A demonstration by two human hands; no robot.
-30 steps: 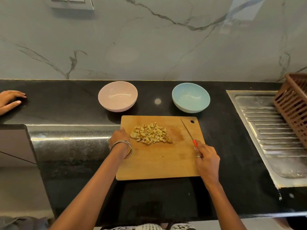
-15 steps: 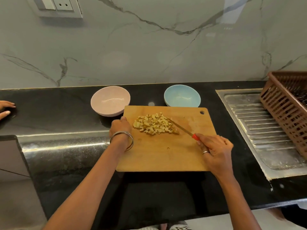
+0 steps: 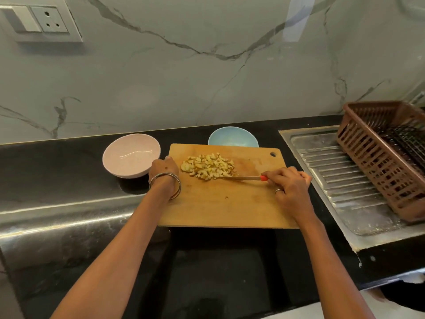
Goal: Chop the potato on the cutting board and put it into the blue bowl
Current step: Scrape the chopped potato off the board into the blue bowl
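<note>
The knife (image 3: 243,178) is grasped by the right hand (image 3: 290,187) beside the diced potato (image 3: 208,166); the board (image 3: 230,203) is steadied by the left hand (image 3: 163,168). Transfer to the blue bowl (image 3: 233,137) seems due next.

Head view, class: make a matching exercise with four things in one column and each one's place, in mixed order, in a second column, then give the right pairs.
Things
1. potato pieces
2. blue bowl
3. pink bowl
4. basket

Places
A. on the steel drainboard at the right
B. in a pile on the board
C. on the counter left of the board
D. behind the board's far edge

Pairs: 1-B, 2-D, 3-C, 4-A
</note>
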